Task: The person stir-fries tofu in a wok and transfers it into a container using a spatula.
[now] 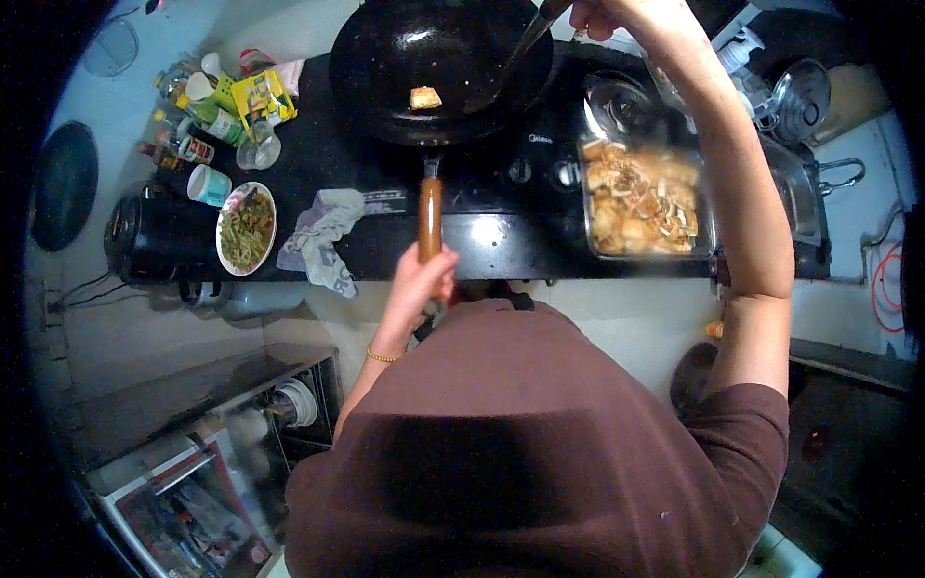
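Observation:
A black wok [462, 43] stands on the stove with one browned piece of food [424, 97] in its near part. My left hand [419, 278] grips the wok's brown wooden handle [431, 217]. At the top edge my right hand [614, 14] is partly cut off by the picture. It holds a spatula [533, 35] whose blade end rests or hovers in the right side of the wok; contact cannot be told. To the right of the stove knobs lies a clear rectangular dish [704, 249] full of browned food pieces in light liquid [639, 195].
An oval plate of shredded greens [249, 242] and a crumpled cloth [325, 235] lie left of the handle. Behind them are a paper cup [209, 185], sauce bottles [217, 123] and a yellow packet [264, 100]. A glass lid [614, 105] and a sink [795, 191] are at right.

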Demonstrator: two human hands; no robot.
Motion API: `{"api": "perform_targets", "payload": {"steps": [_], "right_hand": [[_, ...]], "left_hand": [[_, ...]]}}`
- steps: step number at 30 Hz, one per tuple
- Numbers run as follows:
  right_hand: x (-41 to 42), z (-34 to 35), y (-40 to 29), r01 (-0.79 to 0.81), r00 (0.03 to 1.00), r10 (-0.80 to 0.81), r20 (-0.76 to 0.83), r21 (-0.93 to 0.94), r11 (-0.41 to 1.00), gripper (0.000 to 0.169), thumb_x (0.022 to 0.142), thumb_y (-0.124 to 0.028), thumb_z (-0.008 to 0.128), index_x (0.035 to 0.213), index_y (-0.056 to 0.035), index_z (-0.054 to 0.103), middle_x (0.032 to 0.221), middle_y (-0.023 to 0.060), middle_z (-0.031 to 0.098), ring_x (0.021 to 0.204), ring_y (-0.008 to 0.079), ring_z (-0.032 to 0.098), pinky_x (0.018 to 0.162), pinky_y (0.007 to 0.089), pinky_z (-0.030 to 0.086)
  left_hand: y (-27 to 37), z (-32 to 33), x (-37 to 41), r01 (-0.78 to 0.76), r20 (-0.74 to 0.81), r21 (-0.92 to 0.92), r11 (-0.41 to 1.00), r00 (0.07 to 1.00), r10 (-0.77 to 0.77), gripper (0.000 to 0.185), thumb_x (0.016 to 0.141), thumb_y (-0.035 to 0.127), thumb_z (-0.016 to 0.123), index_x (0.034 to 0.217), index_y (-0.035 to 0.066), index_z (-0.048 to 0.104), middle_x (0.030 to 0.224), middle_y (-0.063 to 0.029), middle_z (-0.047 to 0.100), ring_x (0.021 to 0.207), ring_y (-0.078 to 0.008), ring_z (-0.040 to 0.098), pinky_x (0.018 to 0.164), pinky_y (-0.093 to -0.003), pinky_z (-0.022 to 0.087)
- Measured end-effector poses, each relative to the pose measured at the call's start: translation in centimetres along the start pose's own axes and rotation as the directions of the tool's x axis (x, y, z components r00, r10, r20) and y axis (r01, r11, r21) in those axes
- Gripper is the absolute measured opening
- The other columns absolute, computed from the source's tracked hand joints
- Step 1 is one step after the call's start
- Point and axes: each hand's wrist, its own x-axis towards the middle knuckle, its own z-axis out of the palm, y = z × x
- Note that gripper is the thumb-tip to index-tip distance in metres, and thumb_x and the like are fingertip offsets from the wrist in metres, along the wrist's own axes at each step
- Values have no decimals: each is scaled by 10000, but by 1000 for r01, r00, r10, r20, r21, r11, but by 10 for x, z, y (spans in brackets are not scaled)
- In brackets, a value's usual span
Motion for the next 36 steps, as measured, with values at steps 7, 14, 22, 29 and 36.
{"api": "perform_targets", "payload": {"steps": [7, 14, 22, 29, 36], "right_hand": [[3, 0, 4, -28, 999, 28, 17, -15, 999, 476, 840, -533, 617, 724, -74, 564, 582, 27, 542, 476, 110, 520, 447, 237, 418], [12, 3, 10, -89, 996, 89, -10, -65, 994, 503, 838, -544, 611, 741, -52, 577, 612, 48, 570, 506, 126, 562, 466, 245, 455], [17, 14, 24, 19, 997, -14, 78, -62, 998, 399, 881, -421, 599, 795, -32, 602, 662, 45, 589, 564, 121, 575, 490, 251, 477], [-1, 25, 16, 108, 954, -65, 293, -133, 985, 220, 911, -239, 570, 892, -28, 629, 697, -3, 573, 617, 87, 527, 564, 231, 435], [-12, 35, 3, -13, 977, 8, 211, 23, 1000, 198, 906, -214, 583, 879, -23, 629, 704, 10, 579, 595, 89, 539, 549, 231, 449]], "left_hand": [[-1, 0, -2, -4, -22, -12, 1000, 1000, 3, 155, 863, 167, 618, 892, 75, 497, 612, 5, 495, 460, -81, 472, 430, -224, 383], [0, 0, -2, -32, 11, -5, 999, 999, 32, 160, 863, 173, 613, 895, 70, 495, 621, 6, 490, 465, -80, 470, 432, -223, 382], [-2, -1, -2, -29, -13, -16, 999, 1000, 28, 164, 861, 166, 617, 887, 75, 483, 614, 8, 493, 465, -78, 476, 420, -226, 382], [-2, 0, -2, -28, -1, -44, 999, 1000, 28, 171, 859, 168, 629, 882, 74, 488, 617, 8, 501, 462, -77, 483, 413, -223, 382], [-2, 0, -3, -26, -18, -42, 999, 1000, 25, 174, 855, 162, 634, 881, 66, 491, 619, 4, 495, 459, -79, 480, 413, -223, 387]]}}
